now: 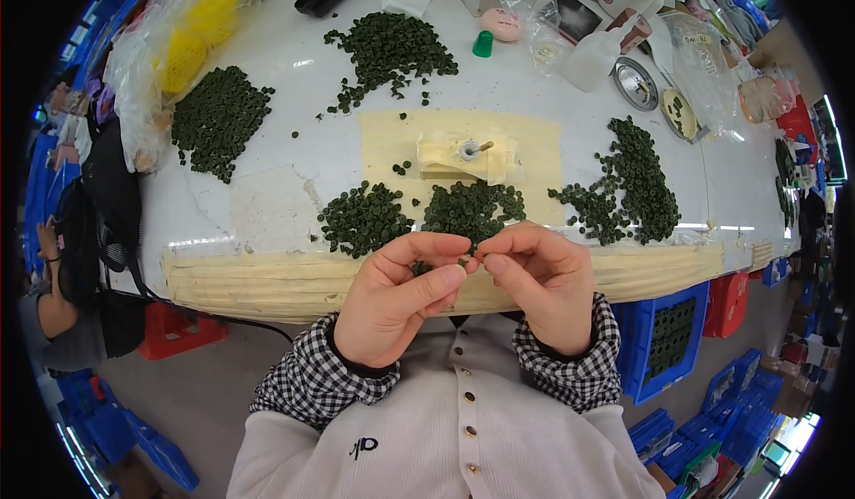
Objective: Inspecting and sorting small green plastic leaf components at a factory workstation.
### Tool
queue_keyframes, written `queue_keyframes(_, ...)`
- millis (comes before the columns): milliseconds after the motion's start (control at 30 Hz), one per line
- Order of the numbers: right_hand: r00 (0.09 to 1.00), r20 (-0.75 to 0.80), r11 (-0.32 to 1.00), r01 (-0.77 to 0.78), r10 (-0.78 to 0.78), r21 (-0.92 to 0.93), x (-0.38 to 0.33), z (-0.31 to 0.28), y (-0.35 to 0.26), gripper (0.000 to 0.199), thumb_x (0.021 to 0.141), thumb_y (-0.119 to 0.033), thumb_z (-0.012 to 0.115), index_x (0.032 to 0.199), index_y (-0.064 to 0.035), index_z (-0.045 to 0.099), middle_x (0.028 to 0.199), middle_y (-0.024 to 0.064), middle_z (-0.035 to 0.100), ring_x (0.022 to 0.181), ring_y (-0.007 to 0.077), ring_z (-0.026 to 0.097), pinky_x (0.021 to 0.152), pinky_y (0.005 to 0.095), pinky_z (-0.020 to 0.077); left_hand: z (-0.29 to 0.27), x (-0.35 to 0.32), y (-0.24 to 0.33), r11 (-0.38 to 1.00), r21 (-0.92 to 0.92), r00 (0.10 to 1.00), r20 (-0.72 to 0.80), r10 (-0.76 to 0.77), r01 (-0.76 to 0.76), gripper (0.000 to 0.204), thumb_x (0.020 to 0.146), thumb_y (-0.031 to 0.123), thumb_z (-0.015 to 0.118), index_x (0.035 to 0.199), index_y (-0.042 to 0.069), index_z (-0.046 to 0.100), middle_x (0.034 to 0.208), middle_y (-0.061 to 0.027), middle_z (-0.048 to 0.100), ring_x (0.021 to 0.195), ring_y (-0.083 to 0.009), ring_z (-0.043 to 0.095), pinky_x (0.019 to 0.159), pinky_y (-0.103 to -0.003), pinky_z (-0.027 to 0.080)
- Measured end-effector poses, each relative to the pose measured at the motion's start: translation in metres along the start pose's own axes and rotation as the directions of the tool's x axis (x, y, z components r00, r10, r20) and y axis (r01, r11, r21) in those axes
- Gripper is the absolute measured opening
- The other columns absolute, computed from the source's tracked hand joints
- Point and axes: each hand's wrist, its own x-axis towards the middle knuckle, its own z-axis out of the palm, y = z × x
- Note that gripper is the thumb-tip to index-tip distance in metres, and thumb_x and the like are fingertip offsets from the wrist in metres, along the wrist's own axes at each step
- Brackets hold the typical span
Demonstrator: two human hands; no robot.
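Note:
Over the table's near edge, my left hand (396,294) and my right hand (548,290) meet fingertip to fingertip. My left thumb and forefinger pinch a small dark green part (463,262). The fingers of my right hand are pressed together right beside it, and whatever they hold is too small to make out. Just beyond my hands lies a pile of small round dark green parts (468,207), with a similar pile (365,219) to its left. Past these, a small upright metal post (470,149) with a thin stick is taped to the table.
More dark green parts lie in heaps at the left (220,121), far middle (392,49) and right (637,187). A green cap (483,44), a round metal lid (635,84) and a white bottle (591,59) stand far right. A blue crate (663,343) sits below the table's right side.

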Motion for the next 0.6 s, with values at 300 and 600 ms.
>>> queue_keyframes(300, 1.0, -0.013, 0.999, -0.022, 0.022, -0.038, -0.001, 0.0022, -0.0016, 0.014, 0.084, 0.004, 0.059, 0.098, 0.0038, 0.063, 0.093, 0.007, 0.061, 0.084, 0.0098, 0.06, 0.072, 0.0211, 0.0469, 0.0035, -0.0002, -0.0059, 0.954, 0.256, 0.979, -0.09, 0.182, -0.154, 0.019, 0.081, -0.003, 0.066, 0.098, 0.003, 0.063, 0.091, -0.0017, 0.063, 0.074, -0.003, 0.049, 0.064, -0.016, 0.041)
queue_keyframes(600, 1.0, -0.019, 0.998, -0.018, 0.017, -0.054, -0.0015, 0.0063, -0.0019, 0.015, 0.082, 0.004, 0.06, 0.097, 0.0038, 0.064, 0.094, 0.0077, 0.058, 0.082, 0.0104, 0.058, 0.07, 0.0209, 0.0466, 0.0064, 0.002, -0.0086, 0.918, 0.352, 0.962, -0.131, 0.241, -0.182, 0.015, 0.078, -0.004, 0.069, 0.091, 0.002, 0.063, 0.078, 0.0033, 0.057, 0.064, -0.0009, 0.041, 0.055, -0.013, 0.036)
